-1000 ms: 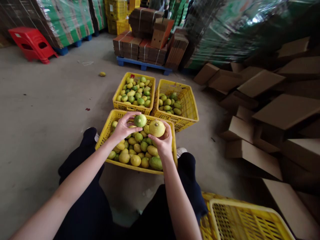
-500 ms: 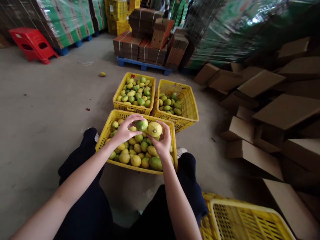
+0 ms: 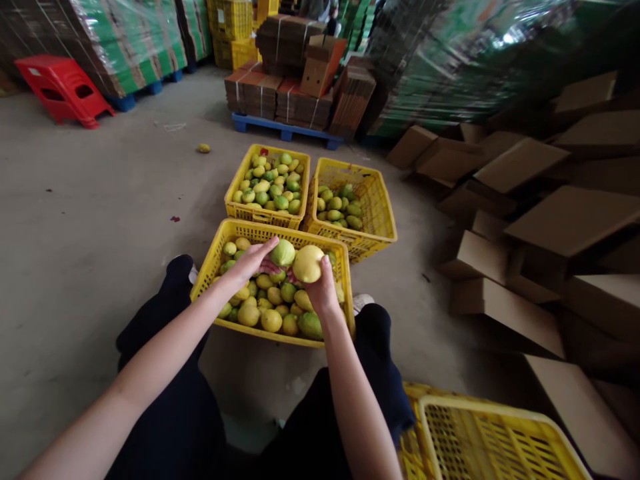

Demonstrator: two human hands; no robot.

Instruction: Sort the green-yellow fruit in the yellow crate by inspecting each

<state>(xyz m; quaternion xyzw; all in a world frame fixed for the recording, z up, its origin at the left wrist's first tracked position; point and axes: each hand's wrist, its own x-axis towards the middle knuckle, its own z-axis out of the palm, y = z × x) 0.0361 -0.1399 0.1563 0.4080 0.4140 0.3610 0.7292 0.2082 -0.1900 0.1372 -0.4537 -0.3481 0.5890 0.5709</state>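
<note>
My left hand (image 3: 256, 261) is closed on a green lemon (image 3: 283, 253), thumb on top and fingers beneath it. In my right hand (image 3: 323, 288) sits a larger yellow lemon (image 3: 308, 263), the thumb on its right side and the fingers mostly hidden under it. Both fruits are held side by side, close together, above the near yellow crate (image 3: 273, 341). That crate, between my knees, contains many yellow and green lemons (image 3: 271, 321).
Behind stand a full yellow crate (image 3: 265, 217) of lemons and a partly filled one (image 3: 377, 200). A stray lemon (image 3: 203, 148) lies on the floor near a red stool (image 3: 63, 90). Cardboard boxes (image 3: 575, 220) heap at right; another yellow crate (image 3: 495, 440) is at lower right.
Both hands have turned the lemons: my fingers have gone from gripping their sides to underneath, with the thumbs now uppermost. Both hands stay over the near crate.
</note>
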